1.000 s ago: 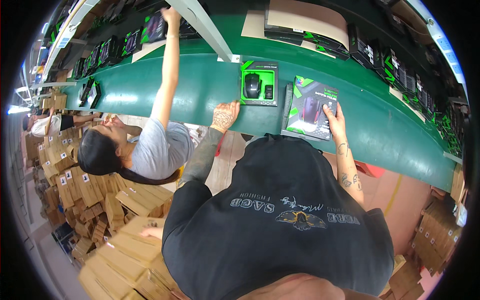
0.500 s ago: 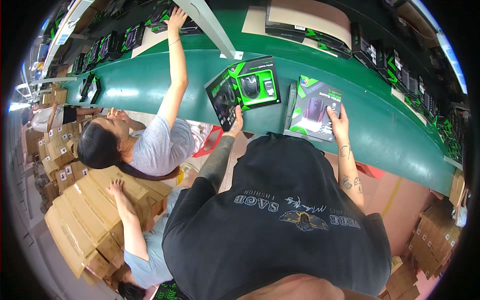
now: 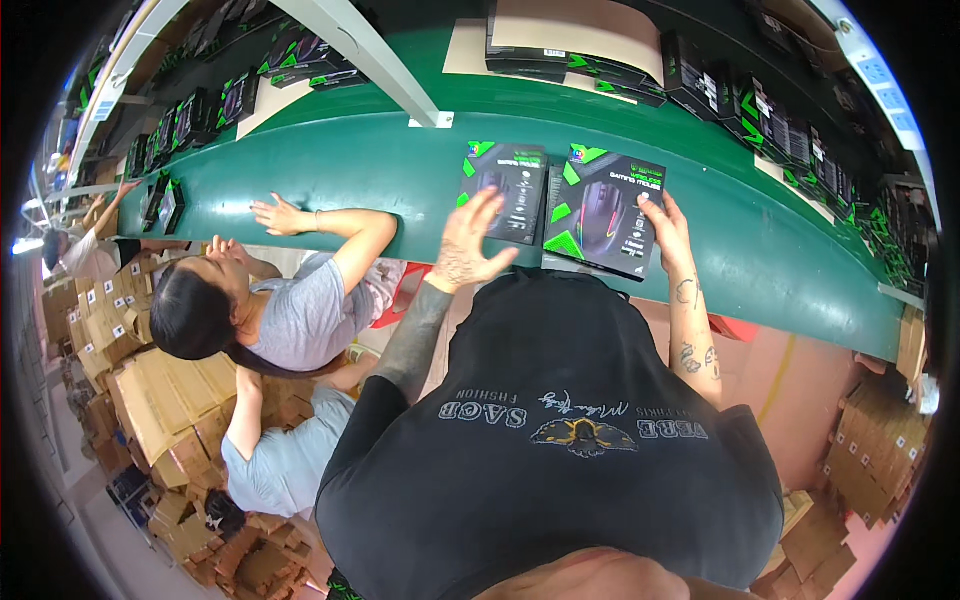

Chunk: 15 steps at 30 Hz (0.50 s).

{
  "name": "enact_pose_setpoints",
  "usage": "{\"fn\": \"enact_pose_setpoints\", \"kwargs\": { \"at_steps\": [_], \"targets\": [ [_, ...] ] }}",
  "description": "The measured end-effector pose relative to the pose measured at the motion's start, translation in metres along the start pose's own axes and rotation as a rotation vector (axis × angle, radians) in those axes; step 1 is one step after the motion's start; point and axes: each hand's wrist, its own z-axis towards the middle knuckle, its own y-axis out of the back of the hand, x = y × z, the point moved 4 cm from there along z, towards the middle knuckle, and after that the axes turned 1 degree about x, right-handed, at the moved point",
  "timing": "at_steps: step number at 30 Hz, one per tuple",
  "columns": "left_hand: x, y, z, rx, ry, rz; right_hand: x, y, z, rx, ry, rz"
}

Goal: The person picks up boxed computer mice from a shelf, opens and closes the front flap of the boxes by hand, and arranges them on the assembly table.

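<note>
Two black and green gaming mouse boxes lie side by side on the green table in front of me. My left hand point(image 3: 468, 243) is open, fingers spread, over the lower left part of the closed left box point(image 3: 518, 180). Whether the fingertips touch it I cannot tell. My right hand point(image 3: 668, 232) grips the right box point(image 3: 600, 215) at its right edge, thumb on top and fingers round the side. That box shows a printed mouse on its front and lies slightly tilted. Under its left side a grey edge shows, seemingly of another box.
Rows of similar boxes point(image 3: 690, 80) stand beyond the green table point(image 3: 780, 270), some under a cardboard sheet point(image 3: 590, 35). A white metal post point(image 3: 360, 55) rises from the table. At left a co-worker's hand point(image 3: 280, 215) rests near the table; brown cartons point(image 3: 170, 400) are stacked behind.
The left mouse box, opened with its flap out before, is now closed and flat. My left hand has let go of it. The co-worker's arm has come down from the far boxes.
</note>
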Motion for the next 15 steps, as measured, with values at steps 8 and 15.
{"fn": "enact_pose_setpoints", "kwargs": {
  "at_steps": [8, 15],
  "targets": [
    [-0.041, -0.023, 0.056, 0.327, 0.016, -0.398, 0.024, -0.009, -0.014, 0.230, 0.250, 0.379],
    [-0.057, -0.028, 0.053, 0.341, 0.082, -0.316, 0.020, -0.021, -0.021, 0.028, 0.468, 0.437]
  ]
}}
